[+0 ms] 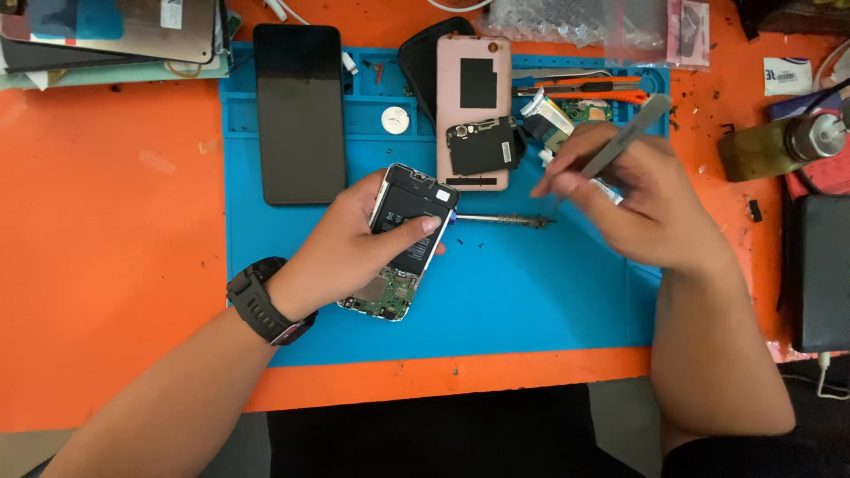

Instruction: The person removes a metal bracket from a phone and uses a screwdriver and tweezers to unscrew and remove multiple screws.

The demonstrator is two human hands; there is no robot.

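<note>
I observe my left hand [354, 243] gripping the opened phone [403, 239] above the blue mat [531, 301], thumb on its battery. My right hand [637, 208] pinches grey tweezers [624, 137]. Disassembly appears underway; I judge the next move calls for fine tip placement inside the phone.

We're looking through a single head-worn camera, peering almost straight down from above the person's own forearms onto the orange desk [106, 265], with the far edge of the desk at the top of the frame and the near edge cutting across the bottom. We're close in here: the blue work mat [531, 301] fills the middle, both hands sit near centre, and the desk's clutter gets cropped at the top and right. There's only this one view, so nothing overlaps with another.
</note>
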